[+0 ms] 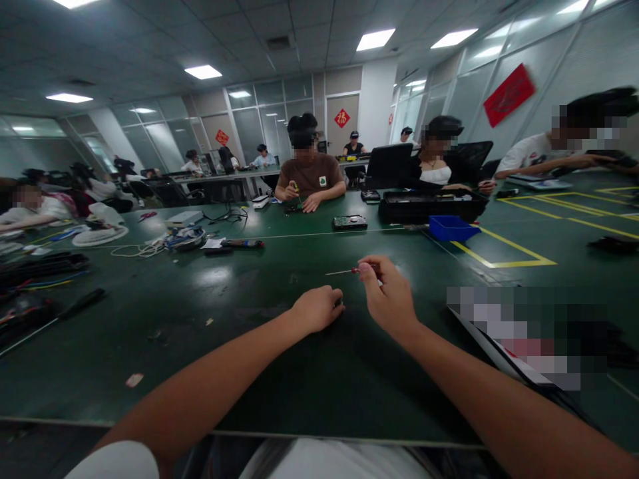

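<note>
My right hand (392, 299) is held just above the green tabletop, its fingers closed round a small screwdriver (341, 272). The thin metal shaft points left and a bit of red shows where it meets the handle. Most of the handle is hidden in my grip. Lower and to the left, my left hand (317, 309) rests on or close to the table with its fingers curled in. A small greyish bit shows by its fingertips, too little to name. A gap separates the two hands.
Ahead lie a hard drive-like device (349, 222), a blue bin (452, 228) and a long black casing (432, 206). To the left are a black-handled tool (242, 244), a cable bundle (184, 238) and a long screwdriver (74, 306). Co-workers sit across the table.
</note>
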Tool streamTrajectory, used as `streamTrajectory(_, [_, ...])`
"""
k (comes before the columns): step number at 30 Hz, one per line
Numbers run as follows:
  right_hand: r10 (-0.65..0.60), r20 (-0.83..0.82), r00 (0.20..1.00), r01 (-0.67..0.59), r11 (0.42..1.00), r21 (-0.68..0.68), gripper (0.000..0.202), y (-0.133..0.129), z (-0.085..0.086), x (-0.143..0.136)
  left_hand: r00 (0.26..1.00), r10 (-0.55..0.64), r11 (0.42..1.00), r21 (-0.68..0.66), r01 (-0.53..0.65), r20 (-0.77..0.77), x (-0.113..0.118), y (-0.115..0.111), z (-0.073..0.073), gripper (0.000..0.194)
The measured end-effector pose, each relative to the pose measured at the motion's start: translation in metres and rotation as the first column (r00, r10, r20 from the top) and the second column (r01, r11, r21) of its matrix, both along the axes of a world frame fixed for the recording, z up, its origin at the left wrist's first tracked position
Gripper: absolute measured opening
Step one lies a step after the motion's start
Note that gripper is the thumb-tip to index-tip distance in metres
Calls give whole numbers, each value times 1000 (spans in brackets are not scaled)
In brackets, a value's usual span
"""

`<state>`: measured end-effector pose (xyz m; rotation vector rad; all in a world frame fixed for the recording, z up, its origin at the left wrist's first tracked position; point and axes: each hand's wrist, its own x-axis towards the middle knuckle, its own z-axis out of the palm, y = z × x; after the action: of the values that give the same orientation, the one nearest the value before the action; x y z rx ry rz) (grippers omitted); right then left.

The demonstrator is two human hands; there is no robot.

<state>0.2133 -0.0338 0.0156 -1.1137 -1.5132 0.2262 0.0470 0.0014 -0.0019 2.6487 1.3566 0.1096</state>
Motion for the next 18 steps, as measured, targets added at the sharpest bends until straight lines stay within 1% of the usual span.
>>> streamTrajectory(3, [7,10,1000,-7,1000,-11,23,1,-1,0,1000,-2,1000,-9,2,-9,1,0,4,24])
streamTrajectory(6, [8,20,1000,-8,1000,-16,23,1,-1,0,998,23,998,-56,-19,64,-8,2,7,21])
streamTrajectory(9, [17,33,999,-16,999,-28,23,0,0,0,972,73,993,-104,-51,223,-29,9,8,21])
streamTrajectory(11, [25,38,999,-23,999,-46,23,0,1,0,920,124,987,-145,-74,371,-49,16,9,23])
streamTrajectory(13, [28,39,999,-25,998,-58,24,-1,2,0,844,237,961,-245,-130,481,-73,24,11,26])
streamTrajectory(14, [28,40,999,-26,998,-60,24,-1,2,0,789,328,931,-321,-176,520,-87,27,13,27])
streamTrajectory(16, [28,38,999,-25,998,-62,23,-1,1,0,635,505,852,-454,-260,584,-117,33,17,28])
streamTrajectory(18, [35,34,999,-33,997,-67,23,0,1,0,451,605,796,-512,-324,656,-149,36,22,26])
